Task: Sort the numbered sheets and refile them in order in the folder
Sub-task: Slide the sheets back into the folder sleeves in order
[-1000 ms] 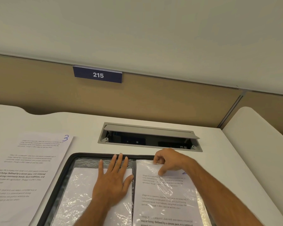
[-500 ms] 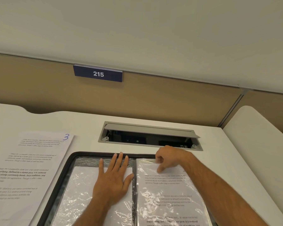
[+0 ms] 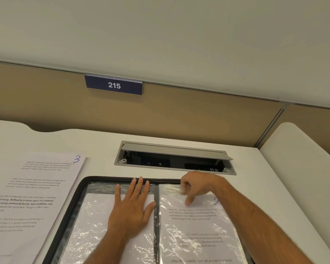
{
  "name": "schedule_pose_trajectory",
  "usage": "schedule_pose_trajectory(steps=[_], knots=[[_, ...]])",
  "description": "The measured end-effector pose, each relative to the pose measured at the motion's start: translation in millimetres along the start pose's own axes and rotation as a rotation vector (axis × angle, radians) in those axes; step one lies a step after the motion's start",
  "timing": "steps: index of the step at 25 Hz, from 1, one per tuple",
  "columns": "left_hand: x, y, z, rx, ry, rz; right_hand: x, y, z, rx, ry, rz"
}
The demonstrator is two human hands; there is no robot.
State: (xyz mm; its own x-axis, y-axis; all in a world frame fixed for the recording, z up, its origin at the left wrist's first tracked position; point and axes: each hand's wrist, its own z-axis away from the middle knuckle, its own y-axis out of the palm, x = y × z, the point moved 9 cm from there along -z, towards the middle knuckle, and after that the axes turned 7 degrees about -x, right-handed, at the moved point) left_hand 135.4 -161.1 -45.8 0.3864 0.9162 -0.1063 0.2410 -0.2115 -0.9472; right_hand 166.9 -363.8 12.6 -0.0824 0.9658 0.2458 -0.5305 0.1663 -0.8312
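Directly under the right hand [image 3: 195,184] lies a printed sheet [image 3: 196,225] marked 2, inside a crinkled clear sleeve on the right page of an open black-edged folder [image 3: 78,199]. Its fingers are curled at the sleeve's top edge, pinching the plastic, with one fingertip down on the paper. Just left of it, the left hand [image 3: 132,205] presses flat, fingers spread, on the left sleeve [image 3: 95,225]. Farther left, on the white desk [image 3: 255,187], lies a loose sheet numbered 3 [image 3: 34,187].

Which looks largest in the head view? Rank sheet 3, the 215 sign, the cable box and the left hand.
1. sheet 3
2. cable box
3. left hand, nearer the camera, so unsure
4. 215 sign
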Motion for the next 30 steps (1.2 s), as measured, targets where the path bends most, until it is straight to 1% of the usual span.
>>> schedule_pose_trajectory(steps=[4,7,10,12,14,17,18,19,22,23,25,28,30], knots=[[0,0,1,0.017,-0.013,0.017,-6,5,5,0.011,0.049,0.007],[1,0,1,0.039,-0.026,0.020,-6,6,5,0.027,0.051,0.005],[1,1,0,0.065,-0.023,0.021,-10,8,3,0.024,0.066,0.059],[0,1,0,0.070,-0.019,0.024,-14,3,2,-0.047,0.080,0.125],[1,2,0,0.076,-0.023,0.033,-17,-9,8,-0.159,0.090,0.178],[1,-1,1,0.070,-0.035,0.056,-33,-20,24,-0.326,0.146,0.182],[0,-2,0,0.071,-0.036,0.060,-43,-21,32,-0.385,0.182,0.136],[0,-2,0,0.087,-0.039,0.068,-53,-21,43,-0.460,0.228,0.039],[0,-5,-1,0.093,-0.044,0.116,-84,0,96,-0.757,0.374,-0.360],[0,-6,-1,0.095,-0.045,0.131,-87,14,114,-0.819,0.393,-0.419],[2,-11,-1,0.074,-0.055,0.174,-85,49,141,-0.825,0.413,-0.402],[0,-34,2,-0.067,-0.024,0.239,-85,86,165,-0.777,0.496,-0.292],[-3,-44,9,-0.076,0.000,0.239,-89,97,176,-0.761,0.559,-0.309]])
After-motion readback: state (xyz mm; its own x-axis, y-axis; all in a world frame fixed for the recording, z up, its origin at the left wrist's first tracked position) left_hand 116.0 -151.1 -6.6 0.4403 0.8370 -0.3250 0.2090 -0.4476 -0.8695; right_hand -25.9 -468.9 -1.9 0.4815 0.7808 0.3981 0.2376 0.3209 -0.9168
